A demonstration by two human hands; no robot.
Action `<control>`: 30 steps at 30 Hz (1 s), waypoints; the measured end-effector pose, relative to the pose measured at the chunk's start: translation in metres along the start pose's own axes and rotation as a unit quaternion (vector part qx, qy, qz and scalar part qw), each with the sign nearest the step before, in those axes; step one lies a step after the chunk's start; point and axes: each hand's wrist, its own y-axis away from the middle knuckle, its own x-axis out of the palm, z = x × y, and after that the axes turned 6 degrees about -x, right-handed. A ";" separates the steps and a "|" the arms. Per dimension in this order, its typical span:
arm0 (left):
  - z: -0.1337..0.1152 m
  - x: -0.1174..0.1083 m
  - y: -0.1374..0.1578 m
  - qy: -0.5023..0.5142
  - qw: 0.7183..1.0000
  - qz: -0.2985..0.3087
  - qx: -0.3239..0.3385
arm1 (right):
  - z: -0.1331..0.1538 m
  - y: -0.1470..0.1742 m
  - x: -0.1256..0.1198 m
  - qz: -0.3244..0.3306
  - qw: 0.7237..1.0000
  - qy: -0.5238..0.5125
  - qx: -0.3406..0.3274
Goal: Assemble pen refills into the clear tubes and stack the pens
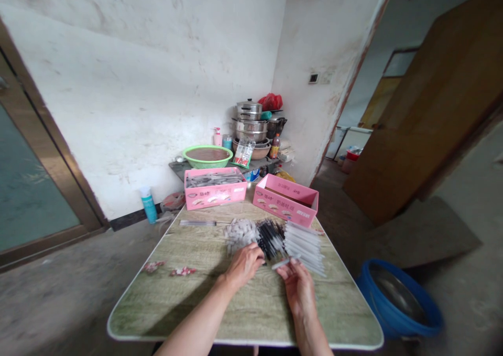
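My right hand (297,281) has its fingers closed on a translucent pen barrel (281,263), which points to the left. My left hand (247,264) is pinched, with its fingertips at the near edge of the black pile; what it grips, if anything, is hidden. Beyond my hands lie a heap of small whitish pieces (239,232), a pile of thin black pieces (270,237) that look like pen parts, and a row of translucent barrels (302,243). One assembled-looking pen (197,223) lies apart on the left.
At the table's (176,309) far edge stand a pink box (215,197) filled with pen-like sticks and another pink box (285,204). Behind are a green basin (207,157) and stacked steel pots (250,126). A blue bucket (398,298) stands on the floor at right.
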 end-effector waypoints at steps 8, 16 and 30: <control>0.010 0.008 -0.009 0.382 0.918 0.042 -0.093 | -0.007 -0.005 -0.003 -0.028 0.999 -0.026 -0.023; -0.003 0.006 -0.007 0.403 0.908 0.055 -0.101 | -0.005 -0.001 0.002 -0.030 0.999 -0.018 -0.032; -0.002 0.007 -0.007 0.405 0.906 0.043 -0.115 | -0.006 0.000 0.006 -0.033 0.998 0.006 -0.052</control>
